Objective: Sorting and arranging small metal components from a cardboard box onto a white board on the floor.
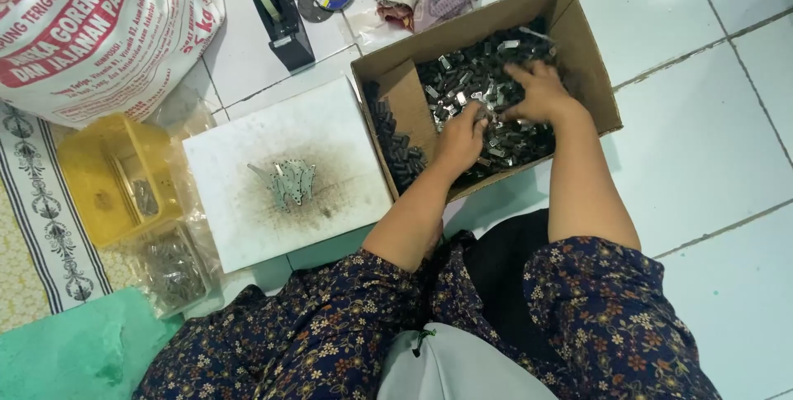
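Floral lap (330,342) near; both hands, left (459,140), right (541,94), in cardboard box (591,61) w/ metal clips (479,69).

place: home floor workshop | signs: white floor tiles (727,160) | cardboard box (591,61) of small metal parts (487,78) | tape dispenser (281,16)

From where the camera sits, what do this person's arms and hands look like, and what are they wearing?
Both forearms are bare, with no gloves on the left hand or the right hand. No watch, bracelet or ring shows. The garment is dark navy with a small floral print in orange and white; it covers the lap, and no sleeve reaches the forearms.
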